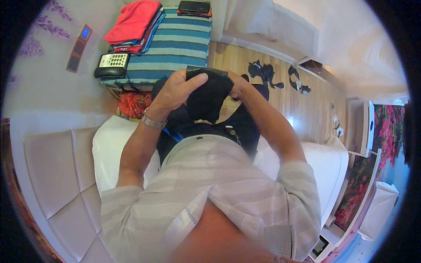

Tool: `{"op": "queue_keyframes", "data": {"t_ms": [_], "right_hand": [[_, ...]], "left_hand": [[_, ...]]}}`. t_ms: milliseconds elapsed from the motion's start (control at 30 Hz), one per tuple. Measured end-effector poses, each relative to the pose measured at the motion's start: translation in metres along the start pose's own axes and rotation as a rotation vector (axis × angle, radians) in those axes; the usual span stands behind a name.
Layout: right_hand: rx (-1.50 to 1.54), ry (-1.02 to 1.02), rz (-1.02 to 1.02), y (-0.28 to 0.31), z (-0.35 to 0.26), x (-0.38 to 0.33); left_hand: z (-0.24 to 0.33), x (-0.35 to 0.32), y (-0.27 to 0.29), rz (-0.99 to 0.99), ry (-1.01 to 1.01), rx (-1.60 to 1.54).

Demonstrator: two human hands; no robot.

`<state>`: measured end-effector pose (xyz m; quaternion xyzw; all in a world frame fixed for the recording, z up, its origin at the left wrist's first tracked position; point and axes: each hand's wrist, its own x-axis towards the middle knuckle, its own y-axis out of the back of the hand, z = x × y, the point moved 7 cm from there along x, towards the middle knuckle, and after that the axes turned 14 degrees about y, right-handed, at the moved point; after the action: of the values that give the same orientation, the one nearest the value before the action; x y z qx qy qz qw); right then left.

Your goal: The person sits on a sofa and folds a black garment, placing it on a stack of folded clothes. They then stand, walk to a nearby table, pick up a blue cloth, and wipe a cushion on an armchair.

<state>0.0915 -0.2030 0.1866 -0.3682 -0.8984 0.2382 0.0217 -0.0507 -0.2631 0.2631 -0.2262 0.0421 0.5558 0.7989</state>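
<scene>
A piece of black cloth (pixel 209 94), with a greyish band along its far edge, is stretched out between my hands above my lap. I cannot tell which garment it is. My left hand (pixel 179 87) is closed on its left side, the thumb lying across the top and the other fingers hidden behind. At the right edge my right hand (pixel 237 84) grips the cloth, with most of its fingers out of sight. A metal watch (pixel 153 122) circles my left wrist. Below the cloth are my legs in black trousers (pixel 251 129).
A striped bench (pixel 180 44) ahead bears a stack of folded clothes (pixel 133 22), a smaller dark folded pile (pixel 194 8) and a desk phone (pixel 112 65). A red bag (pixel 131 104) sits beside the bench. Black items (pixel 265 72) lie scattered on the wooden floor (pixel 280 101). White bedding (pixel 313 168) is under me.
</scene>
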Motion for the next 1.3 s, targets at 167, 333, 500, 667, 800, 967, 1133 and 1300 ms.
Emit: {"op": "queue_keyframes", "data": {"t_ms": [167,333,500,667,800,967,1133,1300], "right_hand": [[0.259,0.006,-0.011,-0.006,0.032,-0.004],[0.312,-0.060,0.018,-0.014,0.029,0.000],[0.393,0.017,-0.070,-0.038,-0.003,-0.009],[0.485,0.128,-0.157,-0.035,-0.009,-0.009],[0.544,0.181,-0.204,-0.039,-0.009,-0.004],[0.487,0.141,-0.188,-0.041,-0.012,-0.008],[0.547,0.124,-0.186,-0.041,-0.009,-0.005],[0.493,0.071,-0.127,-0.032,0.004,-0.003]], "left_hand": [[0.012,0.007,0.002,0.143,-0.090,-0.026],[0.026,0.014,0.001,0.149,-0.193,0.165],[0.053,0.010,-0.013,0.101,-0.299,0.376],[0.073,0.003,-0.032,0.093,-0.388,0.417],[0.080,0.001,-0.036,0.183,-0.478,0.457],[0.087,-0.006,-0.038,0.357,-0.599,0.621],[0.087,-0.017,-0.031,0.549,-0.767,0.773],[0.095,-0.030,-0.035,0.672,-0.999,0.873]]}}
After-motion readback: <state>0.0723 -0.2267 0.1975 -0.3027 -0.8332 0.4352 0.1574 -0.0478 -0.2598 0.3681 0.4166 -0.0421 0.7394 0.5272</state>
